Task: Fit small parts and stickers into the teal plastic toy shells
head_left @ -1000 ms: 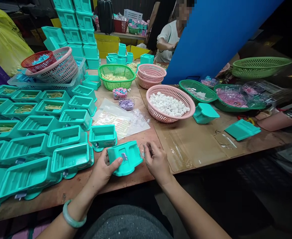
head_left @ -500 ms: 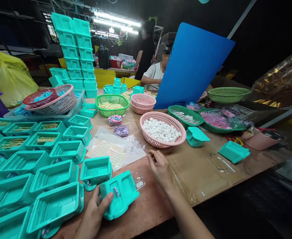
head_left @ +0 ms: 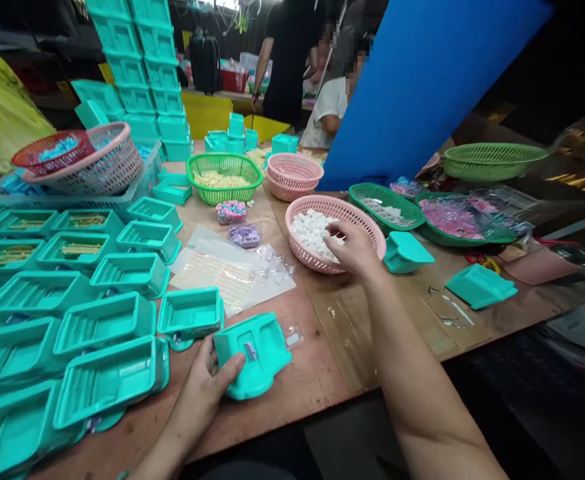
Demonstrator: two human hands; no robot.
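Head view: the left hand (head_left: 207,390) clasps a teal plastic case (head_left: 257,353), thumb on top, at the near table edge beside open teal trays (head_left: 100,327), a few farther ones holding yellowish sticks (head_left: 80,249). The right hand (head_left: 355,250) curls into the pink basket (head_left: 305,259) of white pieces (head_left: 310,227); whether it grips any cannot be told. Behind, a green basket (head_left: 222,195) holds pale yellow bits (head_left: 220,179).

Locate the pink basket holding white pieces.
Head view: the pink basket sits right of centre on the table, under the right hand, with a teal box just to its right.
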